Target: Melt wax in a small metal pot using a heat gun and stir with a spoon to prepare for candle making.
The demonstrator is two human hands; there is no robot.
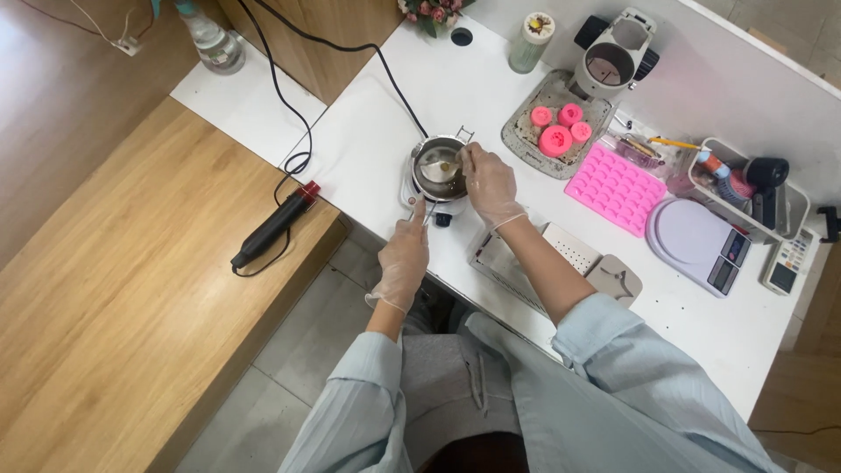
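White worktop [377, 131] runs diagonally, backed by a white wall panel [736, 79]. Adjoining wooden bench [114, 289] with light grain. Grey tiled floor [289, 350] beneath. Wooden cabinet front [324, 52] behind, apparently. Lighting even, no harsh shadows.

Right of the silver pot [441, 166]: pink mould [615, 187], lilac scale [692, 238]; left of it, black cable [289, 96]; white table [368, 140].

head view: worn on head, looking steeply down
distance: arm's reach from white table [491, 79]
shared views: single view only
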